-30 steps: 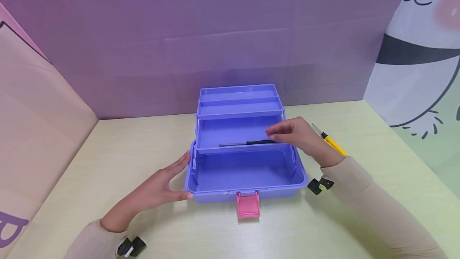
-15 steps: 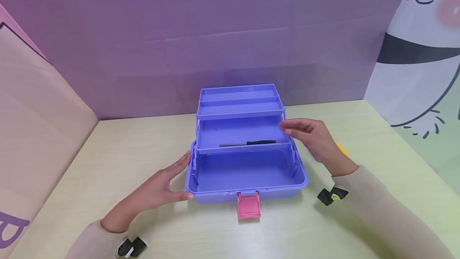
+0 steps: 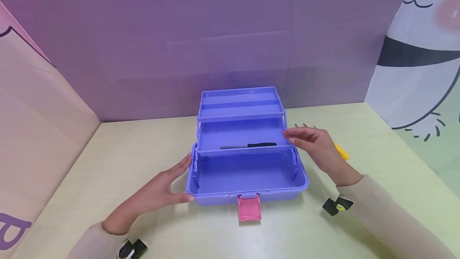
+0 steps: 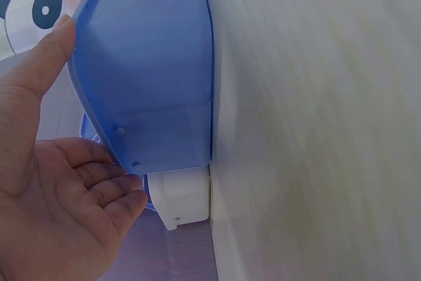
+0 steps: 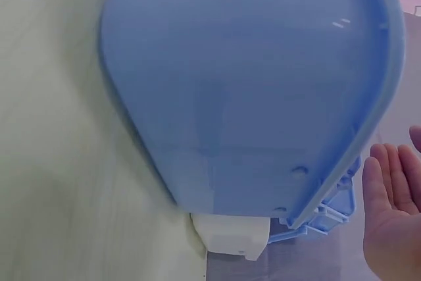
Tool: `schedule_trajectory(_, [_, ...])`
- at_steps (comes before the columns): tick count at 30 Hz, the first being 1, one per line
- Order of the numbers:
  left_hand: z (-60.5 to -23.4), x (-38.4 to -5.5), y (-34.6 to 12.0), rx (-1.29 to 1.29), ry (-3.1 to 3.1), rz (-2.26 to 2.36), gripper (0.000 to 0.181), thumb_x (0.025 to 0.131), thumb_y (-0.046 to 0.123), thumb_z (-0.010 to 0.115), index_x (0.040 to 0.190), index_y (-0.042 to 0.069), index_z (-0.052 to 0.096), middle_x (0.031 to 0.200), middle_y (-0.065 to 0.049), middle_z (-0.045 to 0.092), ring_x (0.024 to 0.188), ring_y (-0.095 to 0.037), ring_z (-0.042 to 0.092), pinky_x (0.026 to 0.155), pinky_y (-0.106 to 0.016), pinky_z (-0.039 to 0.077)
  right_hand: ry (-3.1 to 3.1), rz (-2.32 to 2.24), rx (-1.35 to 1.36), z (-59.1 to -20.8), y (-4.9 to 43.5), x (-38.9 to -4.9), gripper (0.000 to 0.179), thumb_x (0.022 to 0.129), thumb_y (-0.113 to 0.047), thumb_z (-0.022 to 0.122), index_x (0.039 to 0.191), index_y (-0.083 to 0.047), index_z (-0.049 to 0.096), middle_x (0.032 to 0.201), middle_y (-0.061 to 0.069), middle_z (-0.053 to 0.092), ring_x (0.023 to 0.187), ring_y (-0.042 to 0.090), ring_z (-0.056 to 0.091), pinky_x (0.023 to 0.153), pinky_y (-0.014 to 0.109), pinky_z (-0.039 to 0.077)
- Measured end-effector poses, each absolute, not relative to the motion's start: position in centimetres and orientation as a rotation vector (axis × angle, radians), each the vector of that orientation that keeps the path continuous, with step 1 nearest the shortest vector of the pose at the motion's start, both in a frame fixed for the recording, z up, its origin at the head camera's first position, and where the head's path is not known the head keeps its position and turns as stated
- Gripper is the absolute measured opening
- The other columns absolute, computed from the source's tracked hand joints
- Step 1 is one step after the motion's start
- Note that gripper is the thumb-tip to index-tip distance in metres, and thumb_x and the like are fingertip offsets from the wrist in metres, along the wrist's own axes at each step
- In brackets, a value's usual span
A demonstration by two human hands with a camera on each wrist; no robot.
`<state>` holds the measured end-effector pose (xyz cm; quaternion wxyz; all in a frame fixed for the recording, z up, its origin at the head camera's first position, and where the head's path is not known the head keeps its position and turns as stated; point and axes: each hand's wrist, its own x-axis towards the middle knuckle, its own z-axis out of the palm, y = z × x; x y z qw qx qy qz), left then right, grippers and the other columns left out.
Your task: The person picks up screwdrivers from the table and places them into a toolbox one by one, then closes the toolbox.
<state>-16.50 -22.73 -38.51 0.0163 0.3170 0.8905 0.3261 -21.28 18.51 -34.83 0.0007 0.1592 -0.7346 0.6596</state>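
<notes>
A purple-blue toolbox (image 3: pixel 248 201) stands with its stepped trays raised and a pink latch (image 3: pixel 249 208) hanging at its front. In the middle tray (image 3: pixel 230 133) lies a black-handled screwdriver (image 3: pixel 261 144), its shaft pointing left. My left hand (image 3: pixel 161 189) rests on the box's left side, thumb near the front corner and fingers further back; the left wrist view shows the thumb (image 4: pixel 49 57) along the rim. At the right end of the middle tray hovers my right hand (image 3: pixel 316 147), fingers loosely bent together, holding nothing. Contact with the tray edge is unclear.
Behind my right hand a yellow handle (image 3: pixel 341 152) lies on the light wooden table (image 3: pixel 151 139), with several thin metal tips (image 3: pixel 304 125) showing past the hand. A purple backdrop (image 3: pixel 179 51) rises behind the box. In both wrist views a white part (image 5: pixel 233 233) sits behind the box.
My right hand has drawn back right from above the screwdriver to the tray's right end. The screwdriver stays in the middle tray. My left hand keeps its place.
</notes>
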Motion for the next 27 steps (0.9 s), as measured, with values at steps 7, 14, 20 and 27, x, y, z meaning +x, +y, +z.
schedule_trajectory(7, [-38.4, -16.5, -22.8, 0.990, 2.776, 1.022, 0.093, 0.079, 0.036, 0.075, 0.148, 0.001, 0.023, 0.154, -0.015, 0.020, 0.137, -0.038, 0.027, 0.105, -0.053, 0.031, -2.266, 2.049, 0.479, -34.8, 19.1, -20.8, 0.021, 0.088, -0.004, 0.065, 0.108, -0.003, 0.070, 0.098, -0.010, 0.072, 0.098, 0.007, 0.065, 0.087, 0.018, 0.050])
schedule_trajectory(14, [-38.5, -16.5, -22.8, 0.996, 2.771, 1.027, 0.093, 0.079, 0.035, 0.075, 0.148, 0.001, 0.023, 0.154, -0.015, 0.020, 0.137, -0.037, 0.026, 0.105, -0.052, 0.031, -2.201, 2.050, 0.466, -35.2, 20.1, -20.2, 0.020, 0.088, -0.003, 0.064, 0.107, -0.003, 0.071, 0.097, -0.009, 0.072, 0.100, 0.003, 0.063, 0.087, 0.015, 0.049])
schedule_trajectory(20, [-38.4, -16.5, -22.7, 0.983, 2.766, 1.026, 0.093, 0.079, 0.035, 0.075, 0.148, 0.000, 0.023, 0.155, -0.015, 0.019, 0.137, -0.037, 0.026, 0.105, -0.052, 0.030, -2.204, 2.016, 0.393, -35.6, 21.0, -19.9, 0.021, 0.088, -0.005, 0.065, 0.108, -0.004, 0.071, 0.096, -0.011, 0.072, 0.098, 0.001, 0.063, 0.085, 0.013, 0.049])
schedule_trajectory(27, [-38.4, -16.5, -22.7, 0.983, 2.764, 1.029, 0.093, 0.079, 0.036, 0.075, 0.147, -0.001, 0.023, 0.155, -0.015, 0.020, 0.137, -0.037, 0.026, 0.105, -0.052, 0.030, -2.124, 2.143, 0.331, -35.9, 22.0, -19.6, 0.020, 0.088, -0.004, 0.064, 0.106, -0.008, 0.072, 0.096, -0.010, 0.072, 0.100, 0.000, 0.062, 0.086, 0.012, 0.048])
